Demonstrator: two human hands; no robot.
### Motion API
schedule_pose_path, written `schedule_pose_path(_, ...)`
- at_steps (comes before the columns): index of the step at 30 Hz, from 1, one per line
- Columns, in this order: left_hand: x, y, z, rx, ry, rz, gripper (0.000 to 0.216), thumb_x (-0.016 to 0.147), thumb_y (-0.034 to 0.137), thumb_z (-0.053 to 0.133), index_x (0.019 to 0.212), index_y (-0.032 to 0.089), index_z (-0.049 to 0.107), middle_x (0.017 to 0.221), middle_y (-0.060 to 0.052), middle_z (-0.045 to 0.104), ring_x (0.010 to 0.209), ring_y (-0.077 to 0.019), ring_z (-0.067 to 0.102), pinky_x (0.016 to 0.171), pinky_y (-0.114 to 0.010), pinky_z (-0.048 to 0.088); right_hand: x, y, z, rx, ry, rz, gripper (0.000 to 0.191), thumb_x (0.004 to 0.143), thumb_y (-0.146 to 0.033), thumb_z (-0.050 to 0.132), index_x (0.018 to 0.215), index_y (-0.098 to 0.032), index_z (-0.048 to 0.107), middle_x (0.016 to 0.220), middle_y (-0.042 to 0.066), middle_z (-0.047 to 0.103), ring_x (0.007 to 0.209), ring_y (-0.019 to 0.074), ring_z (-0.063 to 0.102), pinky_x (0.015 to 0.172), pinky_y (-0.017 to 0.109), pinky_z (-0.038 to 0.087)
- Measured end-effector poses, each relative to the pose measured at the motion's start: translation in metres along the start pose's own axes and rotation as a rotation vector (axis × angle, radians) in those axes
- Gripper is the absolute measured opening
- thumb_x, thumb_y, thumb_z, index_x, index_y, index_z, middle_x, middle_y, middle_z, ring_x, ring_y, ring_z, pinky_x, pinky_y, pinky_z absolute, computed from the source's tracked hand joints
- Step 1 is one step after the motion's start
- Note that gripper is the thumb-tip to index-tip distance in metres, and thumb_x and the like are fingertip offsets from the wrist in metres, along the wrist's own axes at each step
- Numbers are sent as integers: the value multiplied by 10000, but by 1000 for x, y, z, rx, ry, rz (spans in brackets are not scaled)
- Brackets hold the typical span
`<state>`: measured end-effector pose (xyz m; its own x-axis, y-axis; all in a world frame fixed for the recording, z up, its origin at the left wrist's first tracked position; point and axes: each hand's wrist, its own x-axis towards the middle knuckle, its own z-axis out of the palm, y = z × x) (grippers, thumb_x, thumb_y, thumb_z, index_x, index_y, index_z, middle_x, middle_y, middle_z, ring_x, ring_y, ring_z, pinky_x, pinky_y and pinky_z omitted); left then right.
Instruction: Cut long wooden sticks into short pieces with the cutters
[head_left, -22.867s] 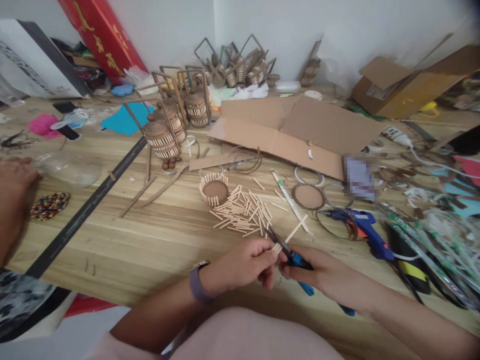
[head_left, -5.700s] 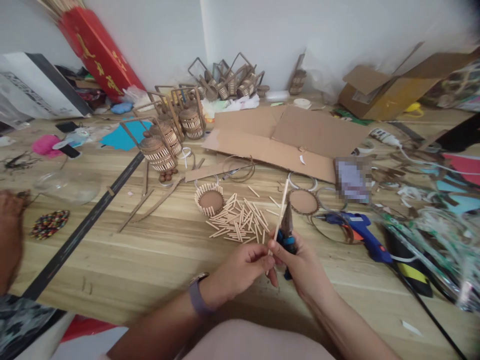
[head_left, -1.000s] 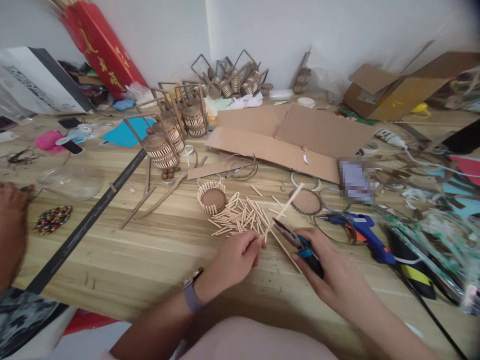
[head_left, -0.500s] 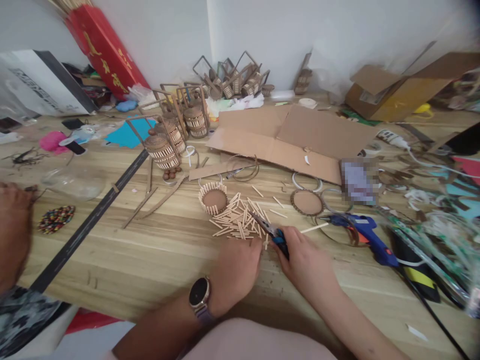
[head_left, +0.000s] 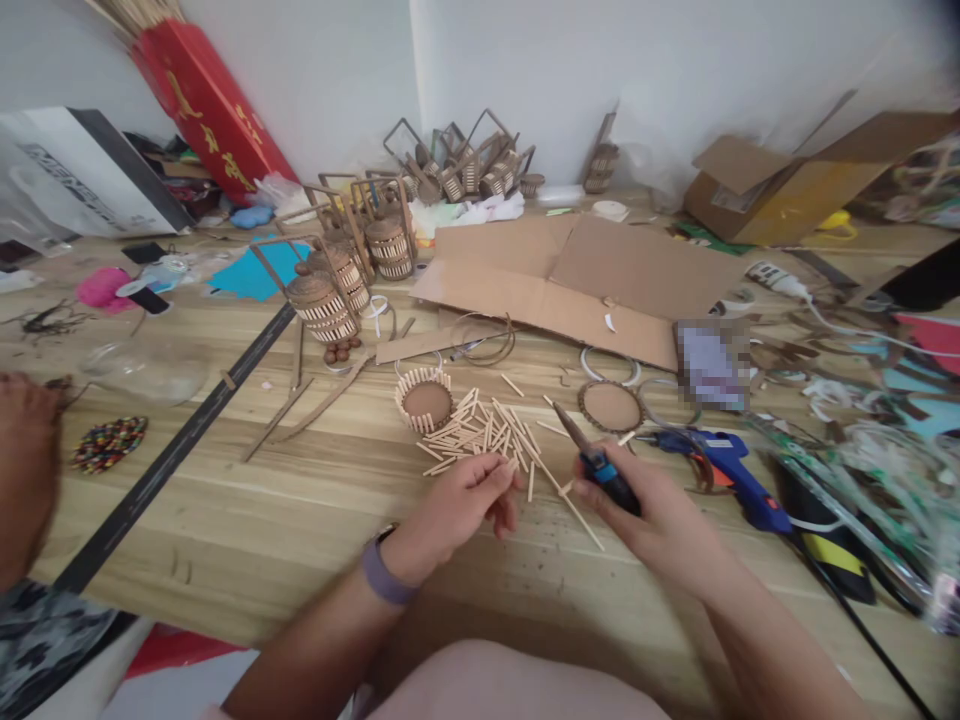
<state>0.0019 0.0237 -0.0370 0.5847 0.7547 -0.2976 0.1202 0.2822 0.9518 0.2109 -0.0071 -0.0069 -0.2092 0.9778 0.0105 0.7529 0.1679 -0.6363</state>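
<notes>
My right hand (head_left: pixel 656 505) is wrapped round the pliers (head_left: pixel 604 468) with blue and black handles; their metal jaws point up and left, over the table. My left hand (head_left: pixel 469 505), wearing a watch on a purple strap, is closed in a pinch at the near edge of a pile of short wooden sticks (head_left: pixel 480 432). Whatever its fingertips hold is too small to make out. Longer thin sticks (head_left: pixel 583 522) lie between the two hands. Just behind the pile stands a small round cup (head_left: pixel 426 402) with a brown base and a wall of upright sticks.
A round brown disc with a dark rim (head_left: pixel 611 405) and a blue glue gun (head_left: pixel 739 475) lie to the right. Flattened cardboard (head_left: pixel 555 275) is behind, with small finished baskets (head_left: pixel 324 305) at its left. Another person's hand (head_left: pixel 26 450) rests at the far left, near a beaded coil (head_left: pixel 110 443).
The pliers have moved right and away from the pile with my right hand. My left hand has turned, so its pinched fingers now show. Longer sticks now lie between the hands.
</notes>
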Motion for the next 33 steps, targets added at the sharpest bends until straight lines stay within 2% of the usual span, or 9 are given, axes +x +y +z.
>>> schedule_pose_path(3,2,-1,5,-80,-24,-47,503,819,680,488,795,178,500,694,-36,658,565,-134,578,584,-261,380,-2,-9,1,61,-71,-10,133,909,-324,468,835,-228,522,742,14,643,661,172,592,614,261,450)
schedule_pose_path(6,2,-2,10,-77,-47,-75,556,784,728,497,805,173,513,753,-55,680,644,-163,637,621,-271,391,0,-13,15,91,-96,-19,101,917,-275,445,892,-224,529,778,29,674,690,179,619,625,264,462)
schedule_pose_path(10,3,-5,13,-70,-82,-70,625,738,793,487,800,172,514,715,-57,668,649,-187,646,614,-278,386,1,-11,29,92,-47,-49,179,889,-208,445,1041,-213,539,871,55,709,760,200,668,660,277,493)
schedule_pose_path(17,4,-11,12,-117,-168,-71,648,701,809,519,788,168,535,665,-30,642,612,-174,626,613,-280,401,-1,-10,34,139,-45,-105,272,902,-225,457,1164,-216,529,1041,85,728,922,219,693,768,307,528)
schedule_pose_path(25,1,-9,10,-207,-298,-147,607,663,753,634,735,154,565,657,-38,654,589,-146,612,565,-241,376,-4,-11,34,237,-105,-55,249,909,-223,450,1146,-222,526,955,68,727,837,205,698,711,297,542)
schedule_pose_path(27,1,-8,11,-228,-261,-149,594,669,738,644,746,155,563,662,-36,656,598,-149,618,572,-242,379,-3,-9,35,233,-52,-85,245,915,-219,446,1148,-220,522,1004,85,699,894,210,683,772,327,546)
schedule_pose_path(30,2,-9,13,-279,-127,-130,558,684,697,667,753,155,558,668,-26,647,618,-152,620,596,-244,384,-3,-7,38,184,107,-156,230,909,-254,505,1135,-219,525,1181,130,594,1112,249,598,942,414,502)
schedule_pose_path(33,5,-12,13,-356,0,-121,528,664,651,714,778,151,588,670,-3,610,626,-137,578,622,-250,395,-5,-9,44,110,155,-146,333,842,-286,636,1150,-220,527,1222,139,512,1202,290,536,969,451,498)
